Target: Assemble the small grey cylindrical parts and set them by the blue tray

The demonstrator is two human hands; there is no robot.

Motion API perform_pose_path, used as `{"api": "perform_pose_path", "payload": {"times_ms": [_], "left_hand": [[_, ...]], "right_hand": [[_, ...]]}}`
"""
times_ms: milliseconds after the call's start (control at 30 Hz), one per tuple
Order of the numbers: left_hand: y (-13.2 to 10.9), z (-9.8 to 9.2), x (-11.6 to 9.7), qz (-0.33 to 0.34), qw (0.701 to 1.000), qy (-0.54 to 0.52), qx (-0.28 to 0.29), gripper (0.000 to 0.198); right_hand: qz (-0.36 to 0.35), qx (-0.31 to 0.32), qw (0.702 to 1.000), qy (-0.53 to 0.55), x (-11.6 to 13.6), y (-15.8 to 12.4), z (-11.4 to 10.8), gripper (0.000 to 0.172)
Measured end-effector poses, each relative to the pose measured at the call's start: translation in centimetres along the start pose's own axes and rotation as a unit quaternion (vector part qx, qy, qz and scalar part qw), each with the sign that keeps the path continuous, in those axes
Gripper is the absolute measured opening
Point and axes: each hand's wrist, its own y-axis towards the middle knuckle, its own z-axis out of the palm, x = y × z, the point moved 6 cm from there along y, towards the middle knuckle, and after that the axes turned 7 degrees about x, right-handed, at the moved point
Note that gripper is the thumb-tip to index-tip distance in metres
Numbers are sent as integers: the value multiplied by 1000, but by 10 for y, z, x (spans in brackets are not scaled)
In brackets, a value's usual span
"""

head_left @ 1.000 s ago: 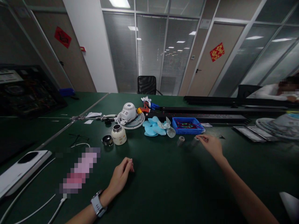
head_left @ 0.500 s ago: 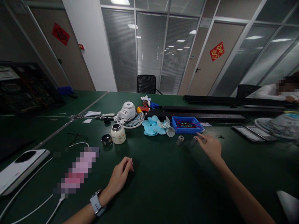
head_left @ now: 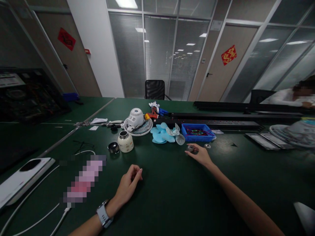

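Observation:
My right hand (head_left: 200, 154) has its thumb and fingers around a small clear cylinder with a metallic top (head_left: 190, 148), which stands on the green table. Just to the right is a second small piece with a round silvery top (head_left: 207, 146); its lower part hardly shows. My left hand (head_left: 129, 185), a watch on its wrist, rests on the table with fingers curled together and nothing visible in them. Beyond it stand a cream-coloured jar (head_left: 125, 143) with an open metal mouth and a black ring-shaped lid (head_left: 113, 147).
Light-blue fan blades (head_left: 161, 134) lie before a blue tray (head_left: 199, 137) of wires. Behind the jar is a white fan part with its grille (head_left: 138, 124). Long black rails (head_left: 216, 124) cross the back. A white phone-like device (head_left: 23, 178) and cables lie left. A person sits far right.
My right hand has moved left, from the right-hand small piece to the clear cylinder, and closed its fingers around it. The left hand has stayed nearly still.

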Motion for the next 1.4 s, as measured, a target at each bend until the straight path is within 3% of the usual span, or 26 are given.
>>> {"api": "perform_pose_path", "payload": {"times_ms": [100, 267, 400, 533, 633, 767, 900, 1067, 1200, 1300, 1400], "left_hand": [[-2, 2, -7, 25, 1000, -3, -1, 19], [-12, 18, -26, 115, 993, 34, 16, 26], [-12, 31, -38, 147, 987, 50, 48, 21], [-7, 30, -49, 185, 980, 64, 45, 11], [-9, 21, -50, 209, 977, 47, 7, 6], [-10, 6, -29, 137, 989, 13, -48, 9], [-7, 12, -6, 67, 997, 0, 27, 18], [-3, 21, 3, 44, 995, 18, 90, 36], [-3, 19, 1, 34, 993, 24, 108, 45], [-4, 17, 0, 18, 994, 12, 105, 38], [-4, 14, 1, 0, 995, -6, 97, 32]], "right_hand": [[-44, 73, 995, 52, 41, -21, 24, 45], [-89, 197, 963, 158, 123, -59, 89, 46], [-99, 227, 952, 179, 150, -65, 125, 40], [-104, 208, 957, 172, 150, -63, 131, 35], [-115, 204, 957, 170, 152, -65, 127, 33], [-117, 203, 958, 163, 158, -66, 120, 33], [-109, 200, 959, 168, 160, -66, 115, 34], [-102, 186, 963, 167, 141, -65, 101, 35], [-47, 87, 986, 137, 83, -45, 67, 34], [3, -8, 995, 95, 32, -21, 36, 37], [35, -68, 996, 53, -4, 0, 14, 42]]}}
